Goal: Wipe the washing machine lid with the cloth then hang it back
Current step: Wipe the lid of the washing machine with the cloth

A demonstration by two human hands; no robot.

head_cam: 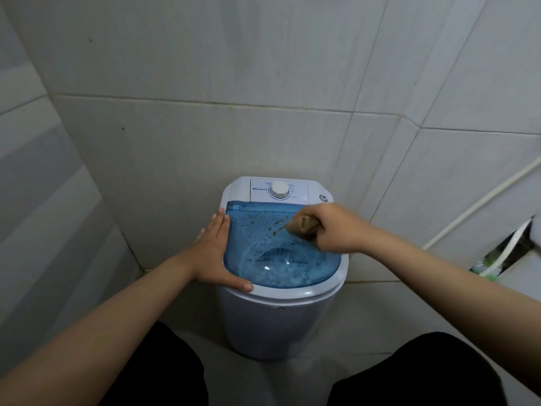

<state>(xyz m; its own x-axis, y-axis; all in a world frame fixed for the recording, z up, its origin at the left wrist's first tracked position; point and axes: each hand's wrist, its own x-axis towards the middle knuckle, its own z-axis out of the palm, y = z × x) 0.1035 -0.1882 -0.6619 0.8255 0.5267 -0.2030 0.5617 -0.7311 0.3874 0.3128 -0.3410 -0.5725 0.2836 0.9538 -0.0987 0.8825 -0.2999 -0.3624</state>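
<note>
A small white washing machine (281, 320) stands on the floor against the tiled wall. Its see-through blue lid (272, 259) is closed and carries water drops and brownish specks near the back. My right hand (336, 230) is shut on a bunched brown cloth (301, 225) and presses it onto the lid's back right part. My left hand (215, 253) lies flat with fingers together along the lid's left edge, thumb on the front rim.
A white control panel with a round dial (279, 189) sits behind the lid. Tiled walls close in at the left and behind. A white hose (480, 200) runs down the right wall towards a fixture (509, 253). My dark-clothed knees are at the bottom.
</note>
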